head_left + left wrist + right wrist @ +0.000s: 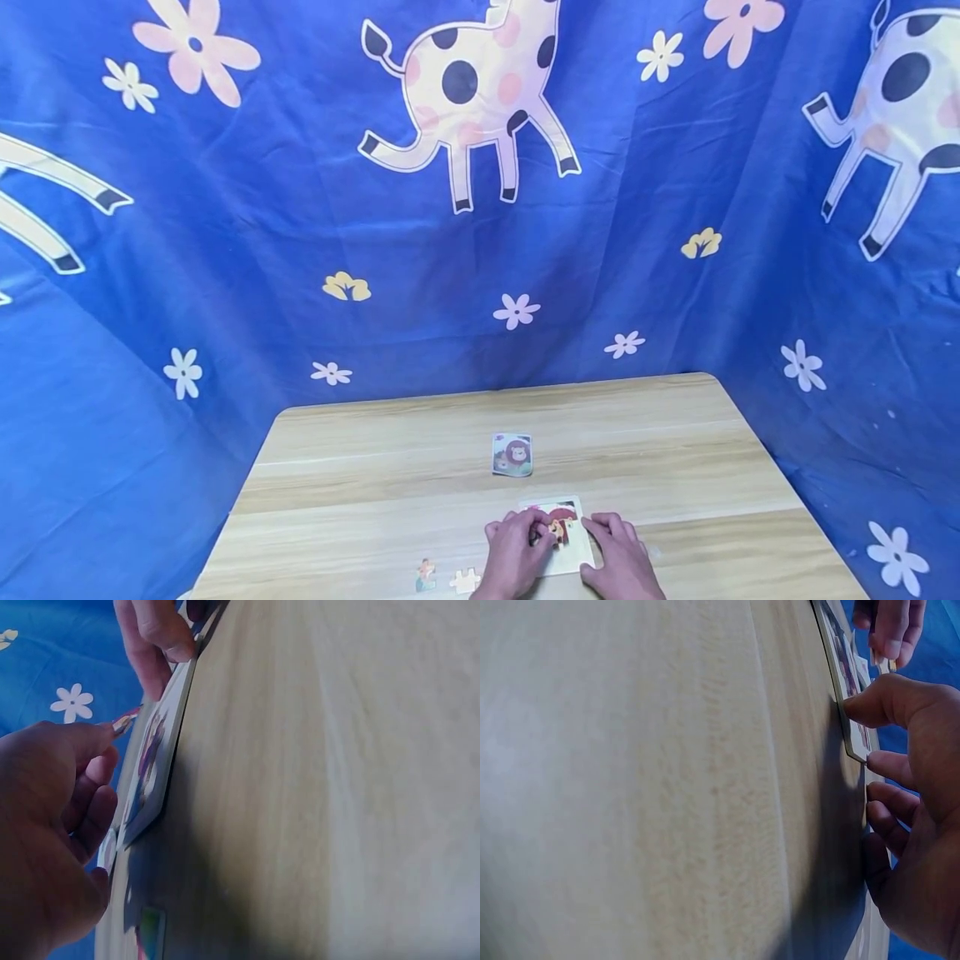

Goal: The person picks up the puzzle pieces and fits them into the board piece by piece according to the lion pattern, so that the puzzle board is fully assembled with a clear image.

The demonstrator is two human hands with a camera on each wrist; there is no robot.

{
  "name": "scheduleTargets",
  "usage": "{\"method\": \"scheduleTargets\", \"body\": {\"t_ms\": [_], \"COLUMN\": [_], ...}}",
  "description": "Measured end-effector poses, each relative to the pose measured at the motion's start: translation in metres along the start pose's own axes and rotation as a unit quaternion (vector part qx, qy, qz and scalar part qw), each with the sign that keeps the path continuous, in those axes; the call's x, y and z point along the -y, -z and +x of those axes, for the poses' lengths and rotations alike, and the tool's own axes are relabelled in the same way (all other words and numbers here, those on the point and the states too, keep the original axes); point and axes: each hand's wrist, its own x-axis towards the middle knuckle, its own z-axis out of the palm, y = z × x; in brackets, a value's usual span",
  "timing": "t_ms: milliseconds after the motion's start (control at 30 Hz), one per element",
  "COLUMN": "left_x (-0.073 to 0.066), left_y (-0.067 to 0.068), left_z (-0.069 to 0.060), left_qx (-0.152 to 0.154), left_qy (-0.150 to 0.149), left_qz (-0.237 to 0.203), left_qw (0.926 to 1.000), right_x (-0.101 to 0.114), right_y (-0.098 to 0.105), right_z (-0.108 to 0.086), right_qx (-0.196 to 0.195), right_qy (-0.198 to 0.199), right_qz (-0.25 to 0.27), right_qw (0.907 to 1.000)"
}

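Wooden table (352,475), bearing a white-bordered puzzle tray (574,560) that lies flat between the two hands. Right hand (624,560): thumb and index finger spread, gripping the tray's right side. Left hand (512,552): thumb and fingertips together, clamped on a small puzzle piece (126,720) just above the tray.

Board (573,557) partly hidden by left hand (517,546). Held piece (126,721): print too small. Table (352,487) cut off below, middle animal (491,92) above.
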Motion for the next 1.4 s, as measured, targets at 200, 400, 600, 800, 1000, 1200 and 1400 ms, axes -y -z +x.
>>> {"method": "scheduleTargets", "body": {"t_ms": [200,400,600,800,1000,1200,1400], "left_x": [-0.005,-0.006,-0.005,-0.003,-0.005,-0.007,-0.007], "left_y": [-0.006,-0.013,-0.018,-0.024,-0.027,-0.029,-0.029], "left_z": [0.001,0.001,0.004,0.005,0.009,0.011,0.009], "left_qx": [0.01,-0.002,-0.007,-0.039,-0.049,-0.037,-0.044], "left_qy": [-0.012,-0.039,-0.049,-0.071,-0.072,-0.06,-0.07], "left_qz": [-0.004,0.02,0.045,0.075,0.116,0.137,0.149], "left_qw": [0.9999,0.999,0.9978,0.9939,0.9894,0.9881,0.9854], "right_x": [-0.002,-0.006,-0.005,-0.005,-0.005,-0.003,-0.004], "right_y": [-0.002,-0.005,-0.005,-0.004,-0.004,-0.002,-0.003], "right_z": [-0.001,-0.001,0.0,0.0,0.0,-0.001,-0.001], "right_qx": [-0.026,-0.027,-0.017,-0.013,-0.022,-0.026,-0.025], "right_qy": [0.012,0.012,0.008,0.008,0.014,0.016,0.013], "right_qz": [-0.008,-0.018,-0.011,-0.007,-0.007,-0.008,-0.008], "right_qw": [0.9996,0.9994,0.9997,0.9999,0.9996,0.9995,0.9996]}}
